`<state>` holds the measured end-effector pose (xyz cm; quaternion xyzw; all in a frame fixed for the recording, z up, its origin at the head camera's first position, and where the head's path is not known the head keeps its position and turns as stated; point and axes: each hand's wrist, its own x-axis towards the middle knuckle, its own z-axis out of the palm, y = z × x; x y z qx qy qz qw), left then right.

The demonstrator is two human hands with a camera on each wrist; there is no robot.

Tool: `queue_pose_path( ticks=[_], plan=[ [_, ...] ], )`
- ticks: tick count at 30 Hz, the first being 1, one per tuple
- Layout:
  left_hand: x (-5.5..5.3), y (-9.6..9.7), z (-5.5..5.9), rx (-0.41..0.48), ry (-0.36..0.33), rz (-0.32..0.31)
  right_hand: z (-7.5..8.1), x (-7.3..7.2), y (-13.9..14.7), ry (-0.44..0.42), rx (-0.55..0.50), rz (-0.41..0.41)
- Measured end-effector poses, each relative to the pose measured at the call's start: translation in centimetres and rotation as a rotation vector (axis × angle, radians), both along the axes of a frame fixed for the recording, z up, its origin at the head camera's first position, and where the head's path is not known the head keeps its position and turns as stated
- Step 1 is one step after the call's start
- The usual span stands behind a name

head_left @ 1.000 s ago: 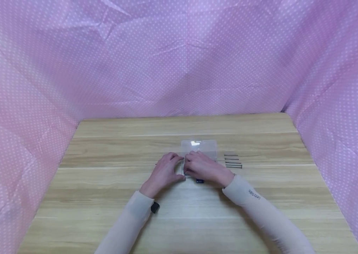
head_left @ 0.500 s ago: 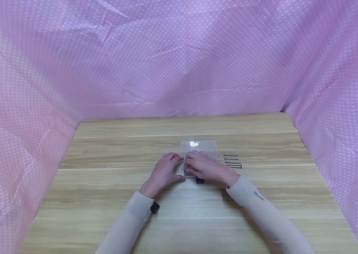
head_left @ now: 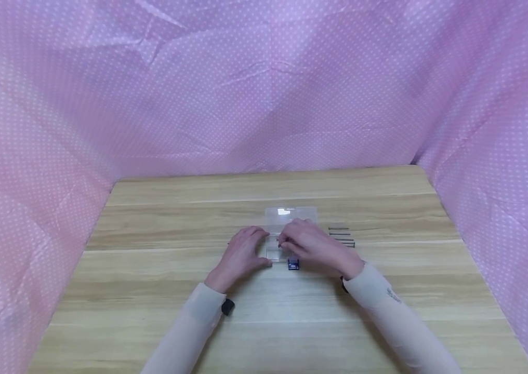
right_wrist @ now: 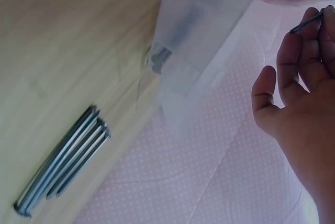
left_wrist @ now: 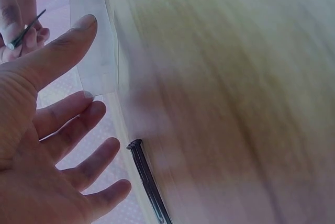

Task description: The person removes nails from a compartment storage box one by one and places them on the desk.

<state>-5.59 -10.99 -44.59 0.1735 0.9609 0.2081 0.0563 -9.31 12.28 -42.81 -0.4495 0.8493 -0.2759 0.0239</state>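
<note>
A clear plastic box (head_left: 272,253) lies on the table with its lid (head_left: 291,215) folded back and its blue latch (head_left: 293,265) toward the front. My left hand (head_left: 243,253) holds the box at its left side, thumb at the front corner and index fingertip near the hinge. The other fingers of that hand stand spread and free in the left wrist view. Just over the box, my right hand (head_left: 309,241) pinches a thin dark nail (left_wrist: 27,31) between thumb and fingers. The nail (right_wrist: 306,23) slants in the right wrist view.
Several metal nails (head_left: 343,239) lie side by side to the right of the box. More dark nails (left_wrist: 149,182) lie to the left, mostly hidden behind the left hand in the head view. Pink dotted cloth (head_left: 264,104) surrounds the wooden table (head_left: 264,332).
My right hand has drawn back to the right from the left part of the box, and the nail and blue latch show more. The left hand stays in place.
</note>
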Motion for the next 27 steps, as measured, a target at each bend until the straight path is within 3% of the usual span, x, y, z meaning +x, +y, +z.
queue_pose_path(
  ticks=[20,27],
  plan=[
    [0.3,0.4,-0.2,0.013,-0.022,0.037,-0.4,0.8,4.6,0.090,-0.112,-0.095],
    [0.3,0.5,-0.3,0.015,-0.027,0.051,-0.2,1.1,6.2,0.063,-0.089,-0.147]
  ],
)
